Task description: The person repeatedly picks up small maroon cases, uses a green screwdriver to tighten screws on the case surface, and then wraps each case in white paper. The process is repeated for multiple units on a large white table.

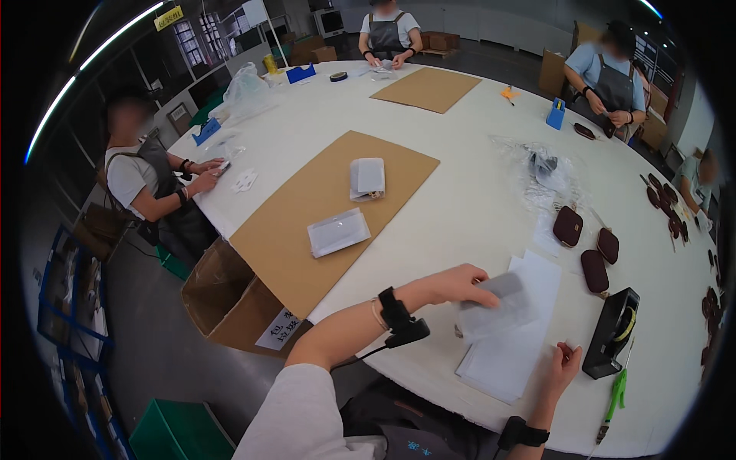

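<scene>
Over the tabletop (pixel 468 207), your left hand (pixel 461 286) grips a translucent packet (pixel 506 307) above white sheets (pixel 502 364), your right hand (pixel 565 368) apart, grip unclear, near a tape dispenser (pixel 606 341)

A white table (pixel 475 192) carries cardboard sheets (pixel 299 207), white paper (pixel 498 368), maroon cases (pixel 568 226) — and a black tape dispenser (pixel 604 341).

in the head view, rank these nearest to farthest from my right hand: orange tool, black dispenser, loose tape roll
1. black dispenser: just to the right of your right hand
2. orange tool: far across the table
3. loose tape roll: near the far edge, toward the left
</scene>
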Available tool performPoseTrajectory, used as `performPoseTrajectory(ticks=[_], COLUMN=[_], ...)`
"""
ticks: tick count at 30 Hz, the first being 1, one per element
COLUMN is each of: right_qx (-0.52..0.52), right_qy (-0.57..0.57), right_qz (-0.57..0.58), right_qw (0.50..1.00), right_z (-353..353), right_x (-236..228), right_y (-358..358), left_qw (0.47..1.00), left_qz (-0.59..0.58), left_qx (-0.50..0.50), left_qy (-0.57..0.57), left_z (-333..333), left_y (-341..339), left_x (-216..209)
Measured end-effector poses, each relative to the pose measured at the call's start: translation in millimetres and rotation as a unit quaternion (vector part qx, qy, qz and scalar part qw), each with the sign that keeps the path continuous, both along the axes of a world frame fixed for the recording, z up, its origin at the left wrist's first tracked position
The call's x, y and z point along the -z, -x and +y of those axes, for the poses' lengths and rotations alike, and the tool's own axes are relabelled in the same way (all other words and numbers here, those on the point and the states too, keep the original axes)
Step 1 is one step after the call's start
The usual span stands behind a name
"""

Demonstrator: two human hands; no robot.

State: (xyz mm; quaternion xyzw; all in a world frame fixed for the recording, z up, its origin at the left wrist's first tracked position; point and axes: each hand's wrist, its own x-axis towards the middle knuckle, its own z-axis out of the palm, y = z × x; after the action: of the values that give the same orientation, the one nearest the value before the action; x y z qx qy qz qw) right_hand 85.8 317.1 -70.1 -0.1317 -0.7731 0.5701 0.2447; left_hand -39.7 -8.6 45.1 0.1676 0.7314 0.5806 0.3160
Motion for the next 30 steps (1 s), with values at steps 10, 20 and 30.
performPoseTrajectory(ticks=[10,20,30], right_qx=[0.001,0.04,0.018], right_qy=[-0.073,-0.102,-0.115], right_qz=[-0.065,-0.053,-0.045], right_qw=[0.995,0.993,0.992], right_z=[-2.5,-11.5,-20.4], right_x=[-1.1,-0.4,-16.1], right_y=[2.7,-0.8,-3.5], left_qw=[0.789,0.84,0.849], left_qz=[-0.066,-0.078,-0.075], left_qx=[-0.573,-0.518,-0.521], left_qy=[-0.21,-0.141,-0.053], left_z=[-267.1,-238.3,-235.4], left_y=[43.4,100.6,149.0], left_x=[17.3,8.9,25.3])
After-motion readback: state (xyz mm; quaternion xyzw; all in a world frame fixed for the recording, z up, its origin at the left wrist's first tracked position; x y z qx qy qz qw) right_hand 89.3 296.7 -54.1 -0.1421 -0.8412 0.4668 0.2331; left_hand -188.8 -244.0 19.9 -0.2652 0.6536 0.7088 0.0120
